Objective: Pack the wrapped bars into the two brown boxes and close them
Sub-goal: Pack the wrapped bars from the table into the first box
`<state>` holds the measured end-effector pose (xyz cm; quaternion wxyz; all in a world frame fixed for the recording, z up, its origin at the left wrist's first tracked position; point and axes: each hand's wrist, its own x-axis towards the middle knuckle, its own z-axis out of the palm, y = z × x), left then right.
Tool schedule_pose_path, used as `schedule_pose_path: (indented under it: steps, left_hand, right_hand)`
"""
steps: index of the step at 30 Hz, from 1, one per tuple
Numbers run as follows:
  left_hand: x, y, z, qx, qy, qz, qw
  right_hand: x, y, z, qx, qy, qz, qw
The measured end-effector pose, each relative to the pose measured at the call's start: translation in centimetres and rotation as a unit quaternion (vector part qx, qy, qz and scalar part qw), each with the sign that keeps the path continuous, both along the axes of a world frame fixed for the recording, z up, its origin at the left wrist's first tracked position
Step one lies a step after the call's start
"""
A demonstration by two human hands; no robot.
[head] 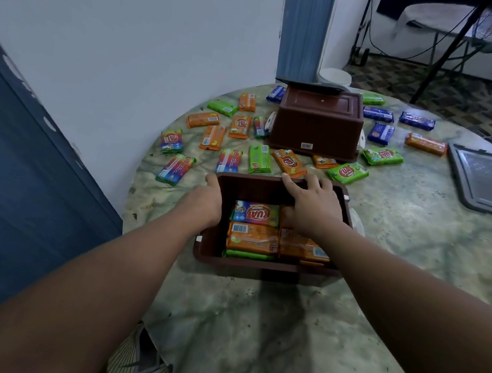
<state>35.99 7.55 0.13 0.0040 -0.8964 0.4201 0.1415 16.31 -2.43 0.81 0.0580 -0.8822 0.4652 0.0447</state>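
An open brown box (pixel 210 245) stands near the table's front, holding several wrapped bars (pixel 251 237) in orange, green and multicolour. My left hand (pixel 206 200) grips the box's left wall. My right hand (pixel 313 207) hovers over the right side of the box, fingers spread toward the far rim, nothing seen in it. A second brown box (pixel 317 124) rests upside down farther back. Many loose wrapped bars (pixel 290 162) lie scattered around it.
A grey lid (pixel 490 180) lies at the right edge of the round marbled table (pixel 283 328). Another dark lid (pixel 311 86) sits behind the upturned box. A blue door stands to the left; a white wall lies behind.
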Motion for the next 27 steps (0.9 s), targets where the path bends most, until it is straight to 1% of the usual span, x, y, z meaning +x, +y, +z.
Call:
schedule_pose_path:
  steps: [3, 5, 10, 14, 17, 19, 23, 27]
  left_hand:
    - [2.4, 1.3, -0.2, -0.002, -0.006, 0.013, 1.000]
    - [4.2, 2.3, -0.3, 0.002, -0.012, 0.022, 1.000]
    - [9.1, 4.8, -0.6, 0.011, -0.017, 0.047, 0.999]
    - [12.5, 6.2, -0.4, 0.032, -0.018, 0.069, 0.997]
    - [14.1, 6.4, 0.4, 0.049, -0.015, 0.061, 0.997]
    - [14.7, 5.9, 1.5, 0.054, -0.032, 0.046, 0.997]
    - [14.4, 3.3, 3.6, -0.015, -0.039, -0.006, 0.999]
    - [13.9, 0.6, 3.3, -0.078, -0.059, -0.077, 0.992]
  right_hand:
    - [2.6, 0.9, 0.1, 0.060, -0.020, 0.011, 0.998]
    - [4.6, 1.6, -0.1, 0.071, -0.021, 0.025, 0.997]
    - [9.0, 2.8, 0.2, 0.069, -0.001, 0.080, 0.994]
    - [12.1, 3.7, 0.2, 0.046, 0.018, 0.127, 0.991]
    - [13.6, 3.7, 0.3, 0.013, 0.020, 0.133, 0.991]
    - [14.2, 3.5, 0.8, 0.004, 0.011, 0.113, 0.994]
    - [15.1, 2.8, 1.8, 0.040, -0.020, 0.063, 0.997]
    - [15.5, 2.6, 1.9, 0.070, -0.105, 0.026, 0.992]
